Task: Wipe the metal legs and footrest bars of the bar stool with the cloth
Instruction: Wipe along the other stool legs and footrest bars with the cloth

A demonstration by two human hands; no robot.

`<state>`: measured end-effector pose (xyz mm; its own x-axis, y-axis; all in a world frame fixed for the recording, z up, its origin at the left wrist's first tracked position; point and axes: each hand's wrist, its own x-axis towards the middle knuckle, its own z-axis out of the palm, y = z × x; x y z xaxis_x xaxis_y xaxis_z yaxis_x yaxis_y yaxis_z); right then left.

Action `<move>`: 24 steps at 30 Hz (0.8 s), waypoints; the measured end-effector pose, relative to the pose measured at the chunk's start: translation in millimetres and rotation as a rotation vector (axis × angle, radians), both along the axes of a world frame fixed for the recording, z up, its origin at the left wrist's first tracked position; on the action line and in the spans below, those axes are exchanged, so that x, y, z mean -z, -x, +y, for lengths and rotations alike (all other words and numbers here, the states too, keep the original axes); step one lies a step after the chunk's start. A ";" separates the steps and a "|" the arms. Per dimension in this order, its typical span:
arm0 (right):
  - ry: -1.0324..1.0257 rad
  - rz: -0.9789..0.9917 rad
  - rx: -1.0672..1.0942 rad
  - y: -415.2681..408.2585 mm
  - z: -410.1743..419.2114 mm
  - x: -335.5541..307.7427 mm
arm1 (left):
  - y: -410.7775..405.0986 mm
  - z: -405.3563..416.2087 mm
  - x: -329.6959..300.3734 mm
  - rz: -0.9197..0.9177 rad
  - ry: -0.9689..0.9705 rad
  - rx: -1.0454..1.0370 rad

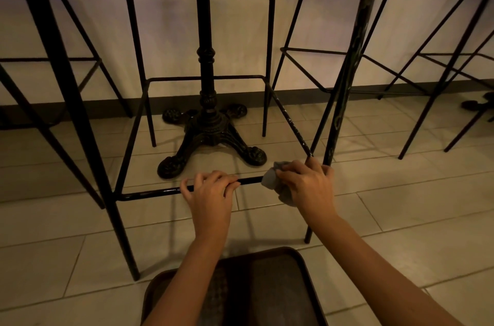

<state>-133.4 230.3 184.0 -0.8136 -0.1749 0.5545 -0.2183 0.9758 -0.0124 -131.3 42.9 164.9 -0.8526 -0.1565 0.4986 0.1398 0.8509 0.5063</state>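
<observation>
A black metal bar stool stands close in front of me, its near footrest bar (152, 193) running left to right just above the tiled floor. My left hand (209, 192) is curled over the middle of that bar. My right hand (307, 186) grips a crumpled grey cloth (271, 178), pressed around the bar's right end where it meets the front right leg (344, 101). The front left leg (66, 101) slants down to the floor at the left. The side footrest bar (290, 122) runs back from the right corner.
An ornate cast-iron table pedestal (211, 133) stands behind the stool, against a white wall. More black wire-frame stools stand at the left (48, 122) and right (433, 80). A dark woven seat (262, 291) lies under my forearms at the bottom edge.
</observation>
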 end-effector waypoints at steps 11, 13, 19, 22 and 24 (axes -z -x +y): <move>-0.006 -0.048 0.101 -2.3 7.3 -7.8 | 3.4 7.8 -1.0 -0.017 -0.002 0.017; -0.030 -0.057 0.066 -1.5 3.2 -7.0 | 4.5 17.6 -2.2 -0.027 0.003 0.040; -0.066 -0.120 0.167 -5.9 14.4 -12.1 | 5.3 25.2 -0.1 -0.016 -0.023 0.063; -0.086 -0.183 0.221 -9.9 20.5 -17.9 | 5.2 23.1 0.4 -0.006 -0.012 0.072; -0.061 -0.203 0.223 -10.0 18.0 -21.2 | 5.6 23.7 0.8 -0.003 -0.013 0.066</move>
<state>-123.4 248.4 205.2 -0.9287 -0.0071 0.3707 0.0026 0.9997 0.0258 -136.9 66.6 164.2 -0.8627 -0.1061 0.4944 0.1939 0.8335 0.5173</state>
